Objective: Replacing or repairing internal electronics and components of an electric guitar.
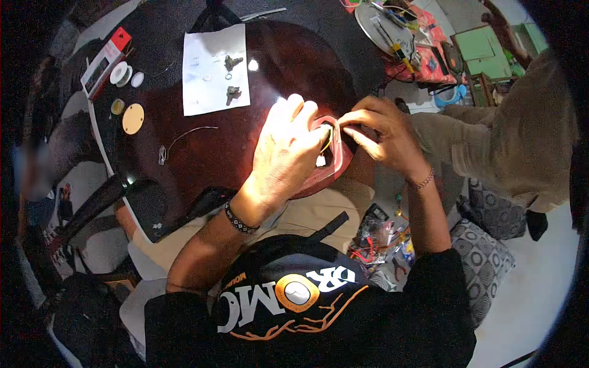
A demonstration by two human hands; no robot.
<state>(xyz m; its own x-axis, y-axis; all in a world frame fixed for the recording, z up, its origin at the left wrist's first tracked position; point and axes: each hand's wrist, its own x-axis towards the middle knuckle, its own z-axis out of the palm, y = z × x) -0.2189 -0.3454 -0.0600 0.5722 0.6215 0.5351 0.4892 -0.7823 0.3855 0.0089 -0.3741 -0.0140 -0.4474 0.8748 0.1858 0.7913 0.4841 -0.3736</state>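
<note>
Both hands work at a reddish, curved piece with an opening at the near right of a glossy dark red surface. My left hand lies closed over its left side, fingers curled at the rim. On the other side my right hand pinches thumb and fingers at the upper rim; what lies between them is too small to make out. Inside the opening show a yellow wire and a small white connector.
Beyond lies a white sheet with small metal parts. At left are a white spool, a round tan disc and a thin coiled wire. Tools lie on a red cloth; bagged parts sit near my right arm. Someone's trouser leg is at right.
</note>
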